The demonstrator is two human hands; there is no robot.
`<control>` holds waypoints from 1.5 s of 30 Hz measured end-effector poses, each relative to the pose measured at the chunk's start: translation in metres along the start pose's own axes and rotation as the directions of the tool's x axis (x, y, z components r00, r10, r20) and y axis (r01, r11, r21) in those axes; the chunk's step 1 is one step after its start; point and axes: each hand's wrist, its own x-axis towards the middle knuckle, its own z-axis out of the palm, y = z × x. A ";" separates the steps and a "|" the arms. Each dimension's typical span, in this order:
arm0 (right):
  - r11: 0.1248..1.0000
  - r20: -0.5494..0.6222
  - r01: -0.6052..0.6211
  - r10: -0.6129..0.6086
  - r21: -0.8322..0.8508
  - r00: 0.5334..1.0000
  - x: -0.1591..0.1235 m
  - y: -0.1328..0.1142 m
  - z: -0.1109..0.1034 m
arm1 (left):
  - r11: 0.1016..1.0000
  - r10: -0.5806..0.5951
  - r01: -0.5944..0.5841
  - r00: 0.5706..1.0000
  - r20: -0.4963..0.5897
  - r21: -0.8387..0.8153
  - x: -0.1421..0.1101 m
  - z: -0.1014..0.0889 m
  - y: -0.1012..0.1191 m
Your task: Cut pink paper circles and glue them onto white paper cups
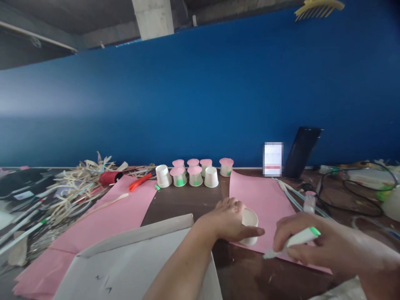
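Note:
My left hand (231, 218) is wrapped round a white paper cup (250, 237), with the thumb across its side; the cup is above the edge of a pink sheet (262, 196). Pinched in my right hand (312, 241) is a white marker (298, 239) with a green end, its green tip pointing down and left, apart from the cup. A small green cap (157, 187) lies by a plain white cup (163, 177). At the back stand several cups with pink paper tops (178, 171), some showing green patches, beside another white cup (211, 177).
A white box lid (131, 262) lies at the front left over more pink paper (59, 258). An orange-red handled tool (140, 182), a red cylinder (109, 178) and tangled strips (78, 187) lie left. A dark slab (301, 152) leans on the blue partition (200, 96); cables (346, 202) are right.

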 end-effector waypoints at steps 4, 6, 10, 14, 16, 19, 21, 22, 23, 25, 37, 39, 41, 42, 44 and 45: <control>0.989 0.095 -0.044 0.058 -0.142 0.994 0.006 -0.008 0.004 | 1.000 -0.007 0.007 1.000 -0.012 -0.011 0.002 0.002 -0.002; 0.985 0.111 -0.053 0.071 -0.164 0.991 0.009 -0.006 0.005 | 1.000 0.004 -0.004 1.000 -0.012 -0.012 0.002 0.002 -0.001; 0.987 0.145 -0.055 0.077 -0.148 0.986 0.010 -0.002 0.004 | 1.000 0.019 -0.019 1.000 -0.007 -0.003 0.002 0.001 0.000; 0.988 0.128 -0.074 0.091 -0.136 0.988 0.010 -0.001 0.005 | 1.000 0.025 -0.025 1.000 -0.019 -0.001 0.004 0.002 0.000; 0.988 0.121 -0.076 0.092 -0.132 0.988 0.010 0.000 0.006 | 1.000 0.013 -0.013 1.000 -0.019 0.001 0.005 0.003 -0.001; 0.990 0.135 -0.067 0.084 -0.127 0.987 0.012 0.003 0.009 | 1.000 0.017 -0.017 1.000 -0.014 0.004 0.005 0.003 -0.001; 0.990 0.136 -0.062 0.080 -0.127 0.988 0.014 0.007 0.010 | 1.000 0.021 -0.021 1.000 -0.010 0.006 0.005 0.002 0.000; 0.990 0.137 -0.059 0.077 -0.127 0.988 0.015 0.009 0.011 | 1.000 0.020 -0.020 1.000 -0.006 0.008 0.005 0.001 0.001; 0.991 0.140 -0.056 0.074 -0.125 0.987 0.016 0.011 0.012 | 1.000 0.015 -0.015 1.000 -0.003 0.011 0.005 0.001 0.001; 0.992 0.147 -0.049 0.065 -0.115 0.987 0.017 0.014 0.013 | 1.000 0.004 -0.004 1.000 0.004 0.016 0.004 0.000 0.002; 0.996 0.176 -0.070 0.080 -0.063 0.981 0.019 0.019 0.016 | 1.000 0.003 -0.003 1.000 -0.021 -0.008 0.006 0.003 0.001; 0.995 0.179 -0.077 0.087 -0.063 0.980 0.019 0.019 0.017 | 1.000 0.004 -0.004 1.000 -0.019 -0.011 0.006 0.003 0.001; 0.994 0.175 -0.077 0.088 -0.072 0.981 0.019 0.018 0.017 | 1.000 0.003 -0.003 1.000 -0.013 -0.014 0.006 0.003 0.000; 0.994 0.173 -0.076 0.088 -0.074 0.981 0.019 0.018 0.017 | 1.000 0.003 -0.003 1.000 -0.013 -0.016 0.006 0.003 0.000; 0.994 0.171 -0.080 0.092 -0.075 0.981 0.019 0.018 0.017 | 1.000 0.002 -0.003 1.000 -0.017 -0.014 0.006 0.003 0.000; 0.993 0.172 -0.086 0.098 -0.077 0.980 0.019 0.019 0.017 | 1.000 0.006 -0.006 1.000 -0.018 -0.012 0.006 0.004 0.000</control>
